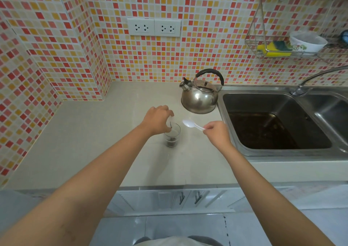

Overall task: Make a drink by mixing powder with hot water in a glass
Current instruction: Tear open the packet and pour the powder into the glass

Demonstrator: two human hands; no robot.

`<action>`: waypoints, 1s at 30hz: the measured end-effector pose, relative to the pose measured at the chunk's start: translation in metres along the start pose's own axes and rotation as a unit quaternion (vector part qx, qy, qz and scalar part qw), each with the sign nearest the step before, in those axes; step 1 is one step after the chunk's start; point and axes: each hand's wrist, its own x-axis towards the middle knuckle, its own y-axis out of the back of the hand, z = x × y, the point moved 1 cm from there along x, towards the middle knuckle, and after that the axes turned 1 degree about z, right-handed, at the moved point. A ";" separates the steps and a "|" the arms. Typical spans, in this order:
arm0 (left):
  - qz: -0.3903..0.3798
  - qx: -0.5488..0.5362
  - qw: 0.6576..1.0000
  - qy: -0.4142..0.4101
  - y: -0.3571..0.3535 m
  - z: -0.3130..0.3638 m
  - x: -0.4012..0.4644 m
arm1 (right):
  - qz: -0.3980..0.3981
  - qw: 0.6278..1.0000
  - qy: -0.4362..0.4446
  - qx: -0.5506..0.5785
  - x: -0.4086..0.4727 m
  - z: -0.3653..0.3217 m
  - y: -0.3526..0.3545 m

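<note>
A: Two hands in frame, both busy. Left hand (157,120) sits over the glass (172,135), fingers (168,112) curled in narrow, pinching something thin and clear at the rim. Sachet, maybe? Too blurred to call.

B: Does it touch the glass?

A: The pinched bit dips into the mouth of the glass. Palm covers the left part of the rim. Whether skin meets the glass, can't tell.

B: Right hand?

A: Right hand (216,133) is just right of the glass, fingers closed tight on the handle end of a white plastic spoon (192,124). The bowl of the spoon points left toward the glass, in the air, near the rim but not touching.

B: Where's the glass?

A: Upright on the pale surface (94,144), between the two hands, in front of the kettle (200,95). Dark stuff at the bottom, powder or liquid, can't say which. Upper part looks clear.

B: Kettle?

A: Steel, black handle, spout to the left. It stands at the back of the surface, right beside the sink (273,125) edge. Nobody's touching it.

B: Anything else?

A: Tap (308,80) behind the sink. Wire rack (263,44) on the tiled wall with a yellow sponge (273,49) and a white bowl (307,42). Twin sockets (154,27) above the surface.
</note>
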 end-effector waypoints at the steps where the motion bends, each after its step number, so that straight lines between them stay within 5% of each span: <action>1: 0.013 -0.020 1.000 0.009 -0.002 -0.002 -0.001 | 0.001 0.998 -0.048 0.045 0.003 0.002 0.000; 5: 0.023 -0.059 0.997 0.034 -0.008 -0.007 -0.007 | -0.036 0.979 -0.168 0.113 0.009 0.010 -0.005; 13: 0.030 -0.107 0.993 0.049 -0.011 -0.015 -0.017 | -0.055 0.946 -0.276 0.159 0.013 0.033 -0.039; 21: 0.032 -0.132 0.989 0.053 -0.012 -0.010 -0.020 | -0.053 0.960 -0.265 0.073 0.011 0.046 -0.062; 30: 0.043 -0.313 0.939 0.135 -0.017 -0.008 -0.021 | -0.039 0.977 -0.209 0.029 0.006 0.043 -0.063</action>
